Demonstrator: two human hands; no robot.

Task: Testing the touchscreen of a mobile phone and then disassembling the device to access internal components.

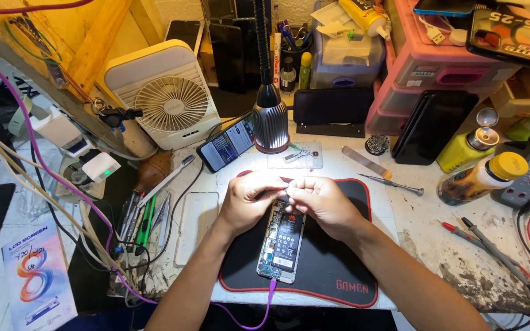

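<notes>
An opened phone (282,244) lies back-side up on a black mat with red trim (332,276), its battery and circuit boards exposed and a purple cable (265,306) plugged into its lower end. My left hand (249,201) and my right hand (321,203) meet over the phone's top end, fingers curled together around something small and dark that I cannot make out. A black lamp head (270,125) shines down just beyond my hands.
A white desk fan (172,101) and a lit phone (227,146) stand at the back left. Tools lie left of the mat (145,217). A screwdriver (394,184), yellow bottles (470,147), multimeter probes (480,236) and a pink drawer unit (437,67) crowd the right.
</notes>
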